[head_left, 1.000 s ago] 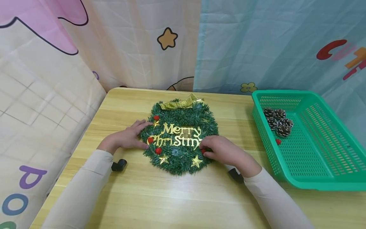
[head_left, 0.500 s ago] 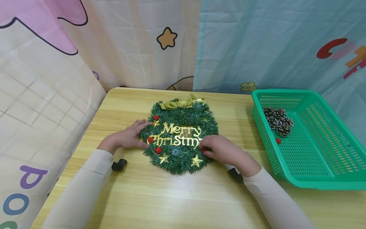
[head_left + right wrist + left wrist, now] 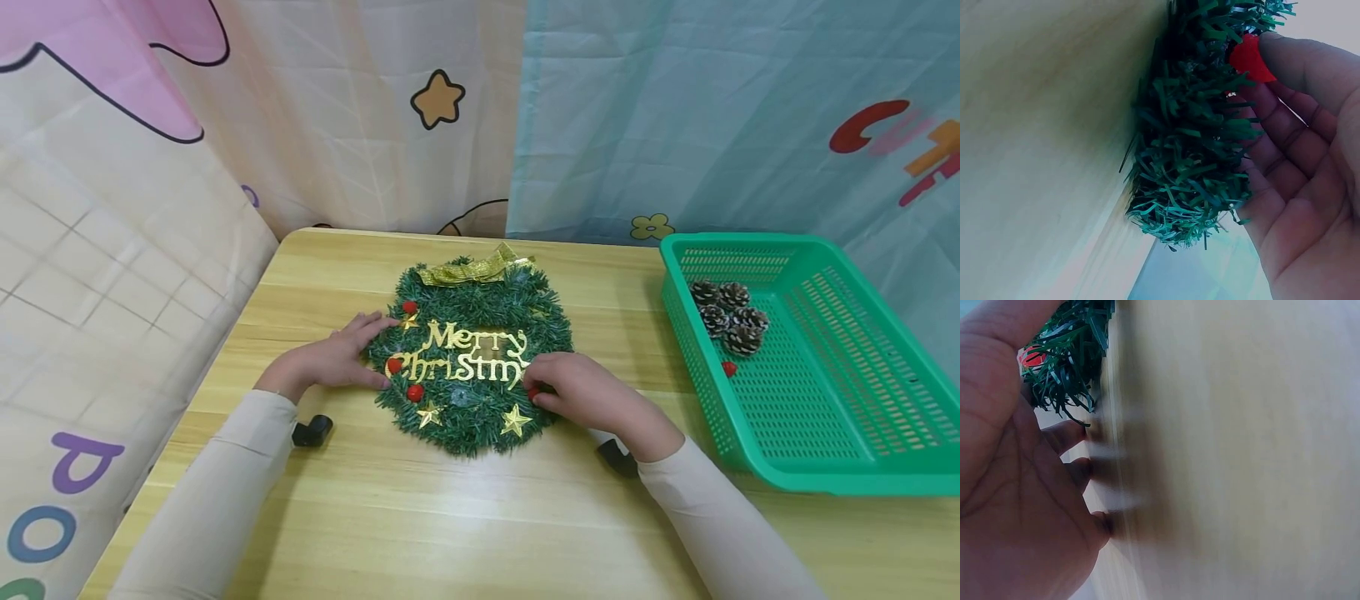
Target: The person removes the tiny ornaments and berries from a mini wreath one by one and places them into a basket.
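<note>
A green tinsel wreath lies flat on the wooden table, with gold "Merry Christmas" lettering across its middle. Several red balls and gold stars dot it, and a gold ribbon lies along its far side. My left hand rests at the wreath's left edge, thumb and fingers spread. At the right side, my right hand pinches a red ball against the greenery. The right wrist view shows the thumb on that ball and the other fingers curled beneath. The end of the lettering is hidden by this hand.
A green plastic basket stands on the table to the right. Inside are several pine cones and a red ball. Printed curtains hang behind and left of the table.
</note>
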Demonstrator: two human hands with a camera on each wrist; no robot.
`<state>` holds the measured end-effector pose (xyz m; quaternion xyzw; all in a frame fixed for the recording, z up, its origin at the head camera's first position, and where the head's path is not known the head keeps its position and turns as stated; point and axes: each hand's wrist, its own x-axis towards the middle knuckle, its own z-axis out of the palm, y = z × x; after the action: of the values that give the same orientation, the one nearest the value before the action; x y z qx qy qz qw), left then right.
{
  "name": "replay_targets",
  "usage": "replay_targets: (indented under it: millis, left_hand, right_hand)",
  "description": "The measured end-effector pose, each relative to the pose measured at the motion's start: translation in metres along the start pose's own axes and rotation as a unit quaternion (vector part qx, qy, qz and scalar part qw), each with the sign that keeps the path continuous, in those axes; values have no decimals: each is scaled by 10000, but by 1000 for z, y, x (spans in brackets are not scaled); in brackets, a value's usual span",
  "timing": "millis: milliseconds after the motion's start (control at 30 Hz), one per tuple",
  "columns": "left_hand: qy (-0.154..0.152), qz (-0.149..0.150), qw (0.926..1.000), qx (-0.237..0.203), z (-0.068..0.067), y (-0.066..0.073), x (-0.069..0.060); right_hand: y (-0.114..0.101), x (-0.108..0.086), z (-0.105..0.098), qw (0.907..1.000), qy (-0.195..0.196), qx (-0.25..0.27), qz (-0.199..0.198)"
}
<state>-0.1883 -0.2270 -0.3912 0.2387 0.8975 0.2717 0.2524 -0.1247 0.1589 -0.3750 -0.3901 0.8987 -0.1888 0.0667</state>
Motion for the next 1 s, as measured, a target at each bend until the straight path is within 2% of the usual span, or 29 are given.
replay_targets:
  millis: [733,1000]
  left_hand:
    - [-14,18,10000,0,0,4,0]
    - [-1,13,10000,4,0,2,-1]
  right_hand:
    - [-5,-3,-11,9992,-153,205,300]
    - [-6,-4,-14,9993,-68,184,319]
